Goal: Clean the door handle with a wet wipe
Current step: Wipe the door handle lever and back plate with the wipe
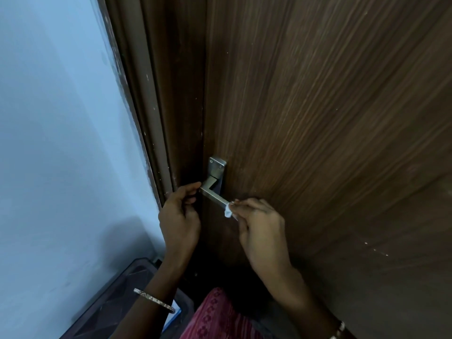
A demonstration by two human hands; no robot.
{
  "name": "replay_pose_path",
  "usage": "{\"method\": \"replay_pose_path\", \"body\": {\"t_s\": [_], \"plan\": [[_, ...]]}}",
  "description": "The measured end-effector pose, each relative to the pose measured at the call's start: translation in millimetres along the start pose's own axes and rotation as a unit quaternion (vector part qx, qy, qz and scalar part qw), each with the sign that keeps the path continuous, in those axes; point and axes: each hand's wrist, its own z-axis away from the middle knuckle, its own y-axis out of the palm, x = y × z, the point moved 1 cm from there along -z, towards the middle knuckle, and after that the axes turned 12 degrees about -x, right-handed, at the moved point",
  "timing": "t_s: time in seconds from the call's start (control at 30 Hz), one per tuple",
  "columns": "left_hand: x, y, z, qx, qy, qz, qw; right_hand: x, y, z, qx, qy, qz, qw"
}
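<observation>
1. The door (318, 118) is dark brown wood grain and fills most of the view, from the centre to the right edge.
2. The wall (61, 143) is pale blue and takes up the left side; a brown frame (146, 106) runs between it and the door.
3. A dark bin (117, 297) sits low at the left, under the left forearm, and a red patterned cloth (215, 316) shows at the bottom centre.
4. The right hand (261, 231) is closed around the free end of the handle, fingers curled over the top and thumb below. It holds the wipe pressed against the bar.
5. The left hand (179, 216) is half curled, with the fingers bent in toward the palm. Its forefinger tip touches the corner of the handle, where the bar bends; it holds nothing that can be seen.
6. The handle (212, 193) is a square-edged silver lever on the door's left edge. Its bar slopes down to the right from the bend and disappears into the right hand.
7. The plate (217, 167) behind it is silver, with two screws at its top.
8. A thin bangle (154, 299) circles the left wrist; another shows at the right wrist, at the lower edge.
9. The wipe (228, 212) is a small white crumpled wad, poking out of the right hand and touching the underside of the bar.
</observation>
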Motion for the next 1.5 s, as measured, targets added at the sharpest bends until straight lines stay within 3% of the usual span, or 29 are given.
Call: {"method": "replay_pose_path", "body": {"t_s": [0.23, 0.33, 0.43, 0.5, 0.53, 0.6, 0.67, 0.8, 0.87, 1.03, 1.17, 1.27, 1.5], "plan": [[-1, -3, 0, 0.015, -0.012, 0.020, 1.000, 26, 33, -35, 0.027, -0.017, -0.030, 0.999], [-2, -3, 1, 0.016, -0.009, 0.020, 1.000, 9, 25, -27, 0.029, 0.060, -0.087, 0.994], [-1, -5, 1, 0.015, 0.001, 0.020, 1.000, -19, 11, -9, -0.009, 0.176, -0.188, 0.966], [0, -5, 1, 0.017, 0.004, 0.021, 1.000, -33, 6, 2, 0.001, 0.269, -0.298, 0.916], [1, -5, 0, 0.018, 0.004, 0.022, 1.000, -37, 6, 7, 0.015, 0.326, -0.374, 0.868], [3, -5, -1, 0.020, 0.001, 0.022, 1.000, -42, 9, 14, 0.037, 0.461, -0.519, 0.719], [4, -4, -1, 0.020, 0.001, 0.021, 1.000, -41, 14, 17, 0.053, 0.568, -0.585, 0.576], [6, -3, -3, 0.022, 0.007, 0.014, 1.000, -34, 25, 13, 0.082, 0.625, -0.683, 0.370], [6, -3, -3, 0.019, 0.015, 0.011, 1.000, -30, 28, 9, 0.088, 0.627, -0.709, 0.310], [5, -5, -5, 0.005, 0.042, -0.007, 0.999, -16, 52, -5, 0.119, 0.653, -0.713, 0.225], [4, -6, -5, 0.004, 0.047, 0.000, 0.999, -1, 72, -20, 0.117, 0.672, -0.703, 0.201], [6, -6, -4, 0.001, 0.039, 0.008, 0.999, 2, 74, -22, 0.117, 0.667, -0.705, 0.209], [14, -4, 1, 0.010, 0.012, -0.005, 1.000, -27, 49, 6, 0.116, 0.657, -0.729, 0.154]]}}
